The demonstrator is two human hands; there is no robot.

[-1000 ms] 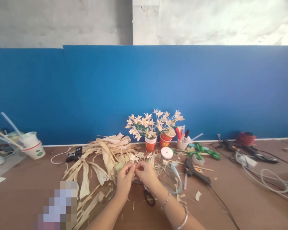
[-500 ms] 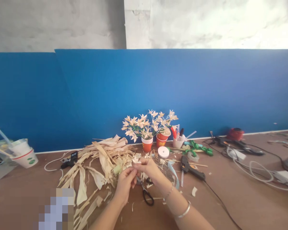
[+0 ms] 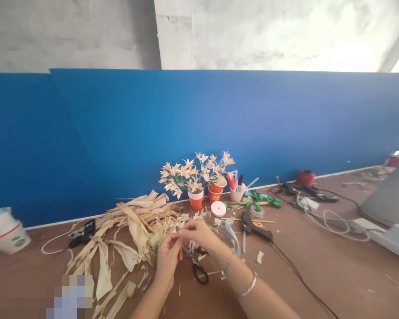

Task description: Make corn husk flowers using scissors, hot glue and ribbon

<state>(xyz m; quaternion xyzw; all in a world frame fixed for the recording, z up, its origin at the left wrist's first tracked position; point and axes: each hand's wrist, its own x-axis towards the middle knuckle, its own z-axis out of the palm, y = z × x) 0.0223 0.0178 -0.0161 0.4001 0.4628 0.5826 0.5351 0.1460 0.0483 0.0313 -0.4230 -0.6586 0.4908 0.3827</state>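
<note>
In the middle of the view, my left hand (image 3: 169, 253) and my right hand (image 3: 199, 237) meet with fingertips pinched together. Something small and pale shows at the fingertips, too small to name. Scissors (image 3: 199, 273) with black handles lie on the table just below my hands, blades partly hidden. To the left spreads a heap of dried corn husks (image 3: 138, 230). Behind my hands, pale husk flowers (image 3: 188, 170) on green stems stand in a red paper cup (image 3: 196, 202).
A black glue gun (image 3: 255, 228) with its cord lies to the right, near a white ribbon spool (image 3: 218, 208). Green tape pieces (image 3: 267, 201), a white cup of pens (image 3: 236, 193) and tangled cables (image 3: 339, 226) line the back. Stacked paper cups (image 3: 9, 235) stand at left.
The view has turned slightly right, so the table things appear shifted left. My hands stay pinched together, with only slight finger movement.
</note>
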